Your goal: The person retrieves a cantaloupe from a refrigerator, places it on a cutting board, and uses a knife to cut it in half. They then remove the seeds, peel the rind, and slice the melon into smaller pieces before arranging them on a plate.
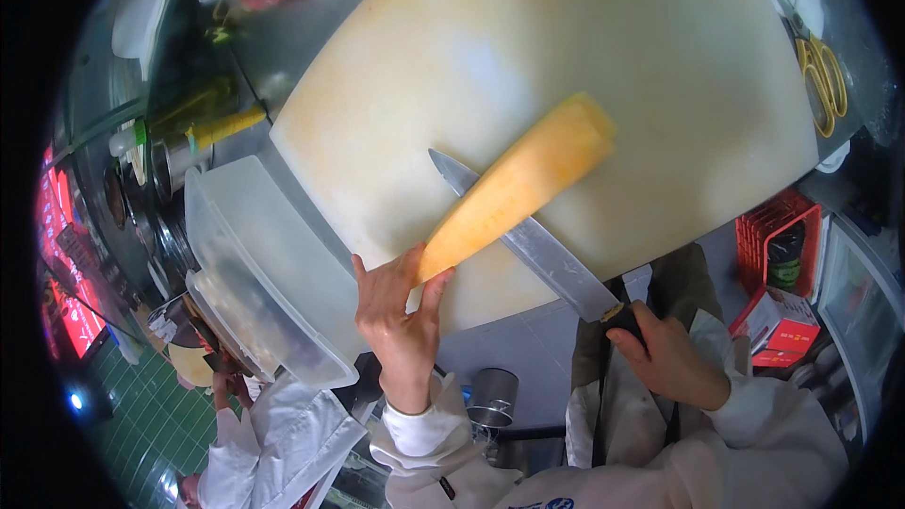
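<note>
A long peeled piece of orange-yellow fruit or vegetable (516,191) extends over a large white cutting board (396,71), its narrow end towards me. My left hand (401,311) grips that narrow end between thumb and fingers. Below and to the right, my right hand (668,357) is closed on the black handle of a large kitchen knife (555,265). The blade passes beneath the orange piece and shows on both sides of it, its tip pointing to the upper left. Whether blade and piece touch is hidden.
Translucent plastic containers (261,226) stand left of the board. Yellow-handled scissors (820,78) lie at its right edge. A red plastic basket (778,240) and a red-and-white box (778,325) are at the right. A co-worker in white (276,431) is at the lower left.
</note>
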The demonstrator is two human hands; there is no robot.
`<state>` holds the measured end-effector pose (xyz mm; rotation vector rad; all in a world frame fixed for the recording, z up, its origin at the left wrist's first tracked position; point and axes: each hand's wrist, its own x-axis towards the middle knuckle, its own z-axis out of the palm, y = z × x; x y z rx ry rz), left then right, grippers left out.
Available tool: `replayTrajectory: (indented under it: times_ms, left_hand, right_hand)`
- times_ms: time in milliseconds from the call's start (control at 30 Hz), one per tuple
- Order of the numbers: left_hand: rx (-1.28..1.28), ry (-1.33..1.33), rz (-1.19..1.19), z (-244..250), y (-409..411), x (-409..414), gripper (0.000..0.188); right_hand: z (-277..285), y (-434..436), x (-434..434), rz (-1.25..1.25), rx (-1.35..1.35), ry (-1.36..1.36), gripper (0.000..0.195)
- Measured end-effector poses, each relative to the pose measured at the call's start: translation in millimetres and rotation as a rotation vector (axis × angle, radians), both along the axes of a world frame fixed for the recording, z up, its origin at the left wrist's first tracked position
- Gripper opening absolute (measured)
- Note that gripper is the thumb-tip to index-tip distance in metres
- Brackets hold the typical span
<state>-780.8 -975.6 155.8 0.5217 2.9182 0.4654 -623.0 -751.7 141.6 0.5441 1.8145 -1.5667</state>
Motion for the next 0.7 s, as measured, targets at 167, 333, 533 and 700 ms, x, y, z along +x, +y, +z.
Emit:
replayTrajectory:
  times_ms: [167,333,533,700]
  left_hand:
    - [-0.012,0.031,0.034,-2.2,3.7,5.6,0.037]
    - [0.032,0.028,0.037,-8.5,-2.4,7.7,0.036]
    - [0.104,-0.016,0.049,-10.4,-4.0,7.8,0.034]
    - [0.275,-0.135,0.16,0.6,-8.2,5.3,0.026]
  right_hand:
    - [-4.2,-1.1,-8.7,0.046,-0.031,-0.025,0.029]
    - [-8.0,-8.3,-0.2,0.028,-0.017,0.051,0.029]
    - [-7.9,-14.1,-5.7,-0.047,-0.142,0.004,0.03]
    - [-8.7,-5.0,-5.7,0.0,-0.064,0.058,0.03]
